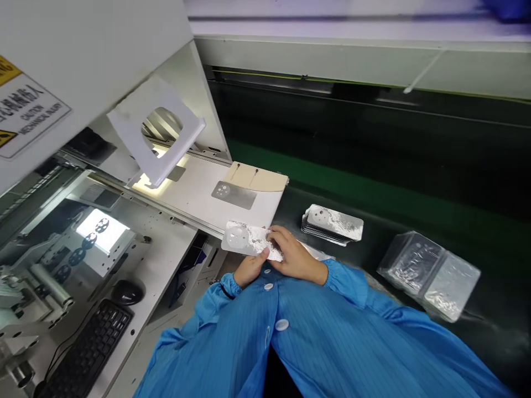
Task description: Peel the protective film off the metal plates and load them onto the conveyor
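Note:
A silvery phone-back-shaped panel (238, 238) with a round camera cutout pattern is held level in front of my body. My left hand (250, 269) grips its near edge, thumb on top. My right hand (293, 257) has its thumb and fingers closed on the panel's right end. Beyond the panel, a similar grey plate (234, 195) lies flat on the white belt (199, 190). To the right of my hands, a stack of patterned panels (335, 222) rests on the dark surface (369, 257).
Plastic-wrapped panels (431, 273) lie at the right. At the left are a keyboard (89, 348), a mouse (127, 292) and a machine with a glass cover. A white bracket (157, 130) with an opening stands over the belt.

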Action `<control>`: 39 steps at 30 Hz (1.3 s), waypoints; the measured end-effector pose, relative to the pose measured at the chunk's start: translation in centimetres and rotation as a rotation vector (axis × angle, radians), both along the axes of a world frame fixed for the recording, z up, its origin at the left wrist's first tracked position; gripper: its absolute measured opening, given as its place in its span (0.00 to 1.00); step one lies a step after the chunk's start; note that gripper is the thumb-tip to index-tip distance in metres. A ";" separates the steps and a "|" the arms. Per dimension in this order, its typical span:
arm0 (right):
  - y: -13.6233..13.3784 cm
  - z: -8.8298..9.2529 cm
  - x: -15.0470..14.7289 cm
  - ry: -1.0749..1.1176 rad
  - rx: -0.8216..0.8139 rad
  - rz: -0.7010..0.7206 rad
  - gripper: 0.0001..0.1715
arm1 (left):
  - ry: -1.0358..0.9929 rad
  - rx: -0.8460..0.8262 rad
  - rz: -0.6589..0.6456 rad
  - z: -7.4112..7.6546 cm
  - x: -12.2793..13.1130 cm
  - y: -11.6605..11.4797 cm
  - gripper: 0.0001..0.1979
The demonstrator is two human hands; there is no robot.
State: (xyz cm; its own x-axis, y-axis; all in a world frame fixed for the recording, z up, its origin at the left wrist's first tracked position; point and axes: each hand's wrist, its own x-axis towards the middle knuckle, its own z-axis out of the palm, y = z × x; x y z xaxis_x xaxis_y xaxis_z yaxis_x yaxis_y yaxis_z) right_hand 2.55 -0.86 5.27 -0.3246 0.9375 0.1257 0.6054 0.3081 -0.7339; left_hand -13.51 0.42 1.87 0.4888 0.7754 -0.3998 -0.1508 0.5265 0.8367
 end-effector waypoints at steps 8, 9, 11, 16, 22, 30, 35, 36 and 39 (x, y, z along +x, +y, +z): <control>-2.3 -3.5 16.5 -0.190 0.112 -0.481 0.23 | -0.027 0.165 -0.292 -0.1 1.8 -0.7 0.35; -2.5 -3.9 18.5 -0.225 0.099 -0.525 0.24 | -0.032 0.160 -0.308 -0.2 2.0 -0.9 0.33; -2.8 -4.3 21.4 -0.276 0.038 -0.553 0.26 | -0.040 0.147 -0.309 -0.3 2.4 -1.4 0.31; -2.7 -4.7 23.0 -0.365 -0.114 -0.470 0.29 | -0.072 0.080 -0.235 0.0 3.5 -2.6 0.25; -1.4 -6.8 22.1 -0.446 -0.213 -0.379 0.30 | -0.071 0.036 -0.192 0.5 4.1 -3.5 0.23; -3.0 -5.4 18.8 -0.551 -0.223 -0.427 0.23 | 0.052 0.094 -0.151 -1.0 3.4 -4.3 0.20; -5.9 -7.5 10.8 -0.582 -0.321 -0.267 0.26 | 0.186 0.085 -0.169 -3.6 3.1 -4.5 0.19; -6.1 -8.3 9.5 -0.601 -0.341 -0.253 0.34 | 0.188 0.091 -0.181 -4.0 3.1 -4.5 0.19; -6.1 -10.4 7.7 -0.664 -0.370 -0.249 0.47 | 0.169 0.118 -0.187 -4.6 3.0 -4.5 0.20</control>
State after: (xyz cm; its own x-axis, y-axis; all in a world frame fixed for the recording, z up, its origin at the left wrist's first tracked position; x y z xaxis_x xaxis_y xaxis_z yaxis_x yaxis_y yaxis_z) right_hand 10.27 -6.97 -5.16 0.0019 0.9352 -0.3540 0.9707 -0.0868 -0.2240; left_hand -10.50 -4.04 -2.77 0.5616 0.7241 -0.4004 0.0866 0.4298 0.8988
